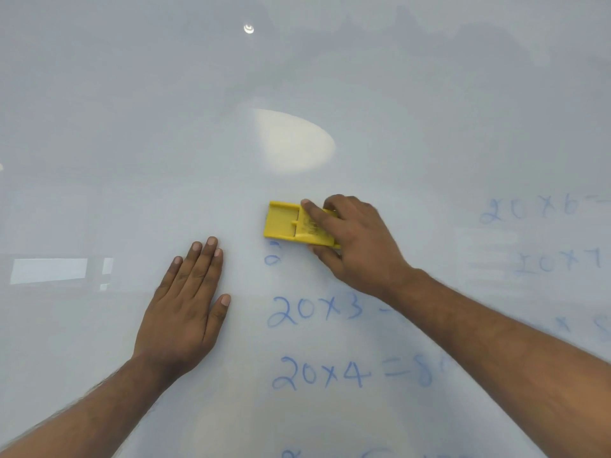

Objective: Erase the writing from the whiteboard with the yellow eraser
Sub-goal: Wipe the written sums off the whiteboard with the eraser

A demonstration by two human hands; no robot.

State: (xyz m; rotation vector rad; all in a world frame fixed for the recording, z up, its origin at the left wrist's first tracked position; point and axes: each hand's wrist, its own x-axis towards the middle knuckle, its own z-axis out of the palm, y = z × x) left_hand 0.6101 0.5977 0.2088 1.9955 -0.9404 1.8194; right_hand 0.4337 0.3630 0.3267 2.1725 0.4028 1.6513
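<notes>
Blue marker sums on the whiteboard (132, 127) read "20x3" (315, 309) and "20x4 = 8" (352, 373); fainter, at right, "20x6" (532, 209) and "20x7" (558, 263).

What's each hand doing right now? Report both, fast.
Left hand: open, fingers straight, resting flat on the whiteboard.
Right hand: gripping the yellow eraser against the whiteboard.

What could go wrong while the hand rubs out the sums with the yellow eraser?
The right hand grips only one end of the eraser, so it might twist and leave streaks. Its forearm hangs over "20x3" and could smear it. The left hand lies flat on the whiteboard and may leave prints.
</notes>
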